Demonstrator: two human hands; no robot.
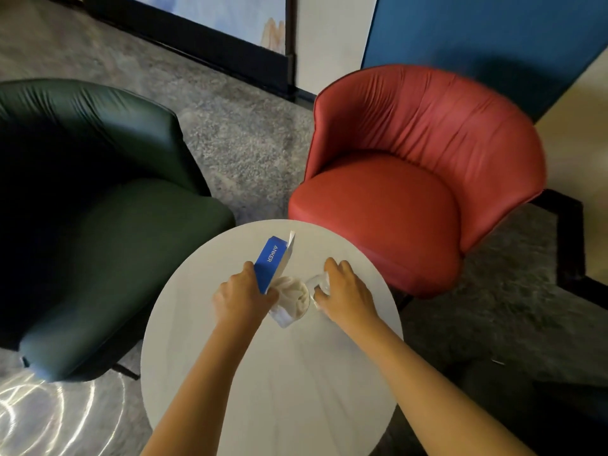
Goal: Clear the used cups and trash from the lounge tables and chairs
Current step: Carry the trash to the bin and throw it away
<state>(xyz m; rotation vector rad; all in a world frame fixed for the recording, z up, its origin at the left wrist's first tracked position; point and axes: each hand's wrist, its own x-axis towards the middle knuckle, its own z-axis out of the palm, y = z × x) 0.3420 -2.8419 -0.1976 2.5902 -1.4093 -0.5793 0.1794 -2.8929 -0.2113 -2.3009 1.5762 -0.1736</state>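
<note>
On the round white table (273, 373) lies a small pile of trash. My left hand (241, 296) grips a blue and white carton (271, 260) whose open flap points toward the far edge. A crumpled white tissue (294, 296) sits between my two hands, with a bit of clear plastic wrapper (281, 319) under it. My right hand (345, 289) closes over a clear plastic piece (317, 281) just right of the tissue; I cannot tell whether it is a cup or a wrapper.
A dark green armchair (98, 225) stands to the left of the table and a red armchair (411, 192) to the far right, both with bare seats. Grey carpet lies between them. A blue panel (477, 28) and a framed picture stand at the back.
</note>
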